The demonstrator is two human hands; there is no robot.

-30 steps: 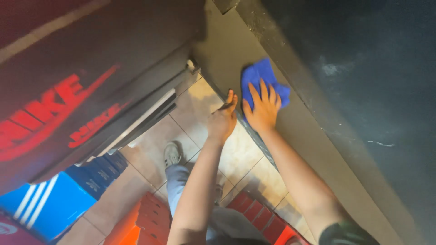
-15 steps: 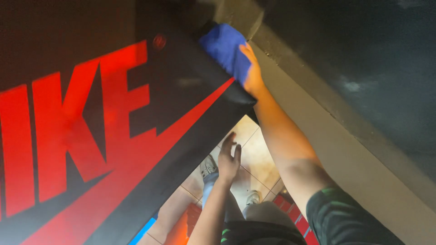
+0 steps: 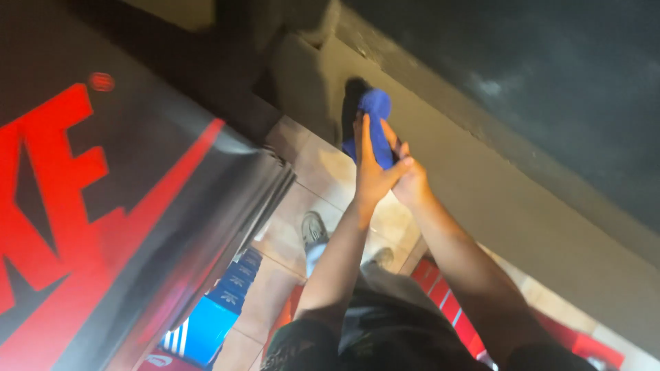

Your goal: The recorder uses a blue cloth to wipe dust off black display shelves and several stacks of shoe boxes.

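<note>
Blue cloth (image 3: 375, 124) sits at about 12 o'clock from the hands, bunched up against the grey ledge (image 3: 481, 178) where it meets a darker recess. Left hand (image 3: 371, 168) lies flat over the cloth, fingers straight and pressed against it, thumb hooked out to 3 o'clock. Right hand (image 3: 405, 175) is tucked just behind and beside the left, at its 3 o'clock, touching both the left hand and the lower edge of the cloth; fingers look curled around the cloth, but the left hand hides most of the grip, so can't tell how tight it is. Both forearms run down to 6 o'clock, toward dark clothing at the frame bottom.

Outward: grey ledge runs diagonally from 11 o'clock to 4 o'clock, with a dark panel (image 3: 550, 75) above it. At 9 o'clock, a big black box (image 3: 103, 227) with red graphics fills the left side, close to the camera and blurred. Below the hands, beige floor tiles (image 3: 323, 172); a grey shoe (image 3: 313, 228) at 7 o'clock. At 8 o'clock, a blue box (image 3: 213, 319) with white stripes. At 5 o'clock, red boxes (image 3: 447, 295) on the floor along the ledge base.
</note>
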